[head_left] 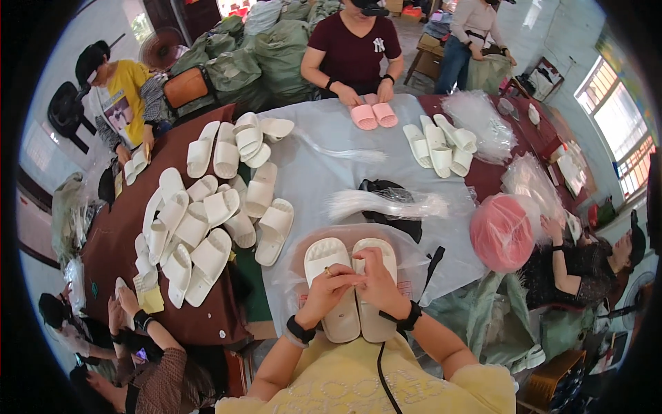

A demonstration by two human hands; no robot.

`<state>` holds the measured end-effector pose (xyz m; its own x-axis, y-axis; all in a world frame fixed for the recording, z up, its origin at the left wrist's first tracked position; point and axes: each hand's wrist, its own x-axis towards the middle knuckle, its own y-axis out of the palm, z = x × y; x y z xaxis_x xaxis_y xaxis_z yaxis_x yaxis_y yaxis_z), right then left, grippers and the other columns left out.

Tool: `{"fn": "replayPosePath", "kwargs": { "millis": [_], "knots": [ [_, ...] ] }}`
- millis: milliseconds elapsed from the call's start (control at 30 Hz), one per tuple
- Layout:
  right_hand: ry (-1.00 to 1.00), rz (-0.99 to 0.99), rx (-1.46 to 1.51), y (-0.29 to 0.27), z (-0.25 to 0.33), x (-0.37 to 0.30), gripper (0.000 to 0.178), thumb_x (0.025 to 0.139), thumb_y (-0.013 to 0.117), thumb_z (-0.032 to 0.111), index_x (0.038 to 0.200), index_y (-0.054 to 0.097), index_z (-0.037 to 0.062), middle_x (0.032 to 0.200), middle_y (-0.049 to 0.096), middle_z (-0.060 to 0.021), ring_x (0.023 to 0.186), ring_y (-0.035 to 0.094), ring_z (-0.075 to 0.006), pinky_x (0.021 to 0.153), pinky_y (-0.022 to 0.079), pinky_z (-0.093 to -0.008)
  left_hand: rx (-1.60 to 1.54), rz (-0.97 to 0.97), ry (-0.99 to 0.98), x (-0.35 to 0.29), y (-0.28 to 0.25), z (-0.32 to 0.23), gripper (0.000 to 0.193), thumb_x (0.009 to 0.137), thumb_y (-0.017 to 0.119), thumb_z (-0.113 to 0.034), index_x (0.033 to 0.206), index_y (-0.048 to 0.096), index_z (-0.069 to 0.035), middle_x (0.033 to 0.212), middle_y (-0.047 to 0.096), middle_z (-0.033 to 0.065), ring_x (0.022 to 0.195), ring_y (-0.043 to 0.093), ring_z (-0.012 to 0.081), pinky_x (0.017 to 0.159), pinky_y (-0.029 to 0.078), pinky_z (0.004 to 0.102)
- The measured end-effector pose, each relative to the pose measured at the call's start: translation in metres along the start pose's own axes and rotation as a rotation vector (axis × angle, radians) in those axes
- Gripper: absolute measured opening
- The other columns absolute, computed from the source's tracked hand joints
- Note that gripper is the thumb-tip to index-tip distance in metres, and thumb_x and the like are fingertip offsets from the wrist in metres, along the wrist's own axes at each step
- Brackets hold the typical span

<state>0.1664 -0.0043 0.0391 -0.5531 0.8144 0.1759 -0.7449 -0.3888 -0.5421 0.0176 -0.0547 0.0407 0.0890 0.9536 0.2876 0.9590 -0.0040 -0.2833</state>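
Observation:
In front of me a pair of cream slide sandals (340,323) lies side by side on a clear plastic bag (289,276), at the near edge of the table. Over their straps my left hand (329,288) and my right hand (380,281) meet, fingertips pinched together. Whatever is between the fingers is too small to make out. Just beyond the sandals, a bundle of thin white plastic strands (386,205) rests across a black item (407,230).
A heap of cream slides (207,214) covers the left of the table; more slides (438,146) lie at the far right. Across from me a person holds pink slides (373,115). A pink bundle in plastic (502,233) sits right. Other people work around the table.

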Motion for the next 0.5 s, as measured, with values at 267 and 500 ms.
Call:
{"fn": "replayPosePath", "kwargs": {
  "millis": [267,500],
  "knots": [
    [-0.066,-0.061,-0.093,0.005,0.0003,-0.0021,0.052,0.064,0.06,-0.001,0.109,0.034,0.0026,0.102,0.037,-0.0176,0.098,0.044,-0.0365,0.074,0.043,-0.0368,0.038,-0.047,-0.056,-0.0024,0.0007,-0.0031,0.025,0.072,0.061,0.007,0.09,0.067,-0.009,0.085,0.06,0.0055,0.076,0.058,0.0182,0.067,0.046,0.0259],
    [-0.036,-0.111,-0.082,0.0078,-0.0015,0.0008,0.06,0.063,0.068,-0.002,0.111,0.031,0.0033,0.106,0.036,-0.0171,0.094,0.049,-0.0331,0.069,0.047,-0.0347,-0.048,-0.007,-0.036,-0.0029,-0.0049,-0.004,0.023,0.075,0.061,0.005,0.091,0.067,-0.009,0.086,0.06,0.0048,0.077,0.058,0.0166,0.068,0.046,0.0249]
  ]
}}
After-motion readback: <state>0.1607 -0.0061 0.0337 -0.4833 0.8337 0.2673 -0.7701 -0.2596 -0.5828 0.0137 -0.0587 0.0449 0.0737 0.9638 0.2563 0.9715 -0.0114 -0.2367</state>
